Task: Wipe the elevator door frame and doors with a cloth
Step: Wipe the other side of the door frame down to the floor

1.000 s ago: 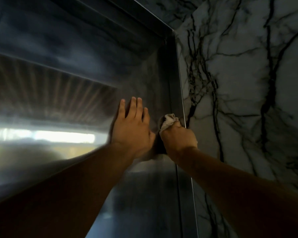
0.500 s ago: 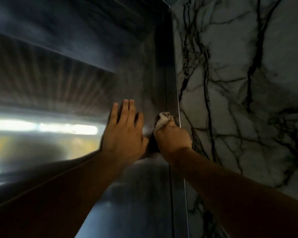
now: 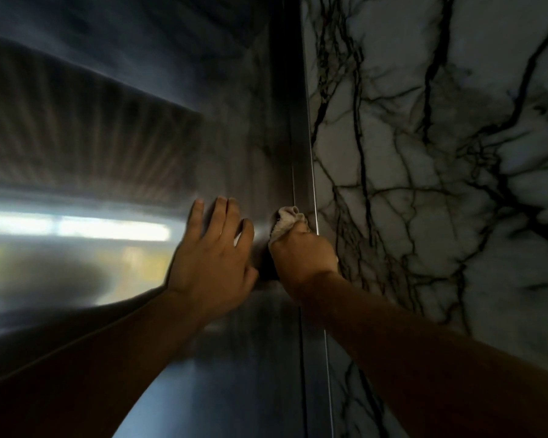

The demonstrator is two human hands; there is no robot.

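The dark steel elevator door frame [image 3: 293,128] runs upright through the middle of the head view, with a bright thin edge on its right. A small pale cloth [image 3: 284,220] is bunched in my right hand [image 3: 304,254], which grips it and presses it against the frame. My left hand [image 3: 214,251] lies flat on the reflective steel panel [image 3: 241,147] just left of the frame, fingers straight and pointing up. Both forearms reach up from the bottom of the view.
A white marble wall [image 3: 440,184] with black veins fills the right side, meeting the frame's edge. The steel surface at left [image 3: 76,229] mirrors a bright strip of light and a ribbed ceiling.
Both hands have slid downward along the frame together, and the view has dropped so the frame's upper corner is out of sight. The right hand's hold on the cloth is unchanged.
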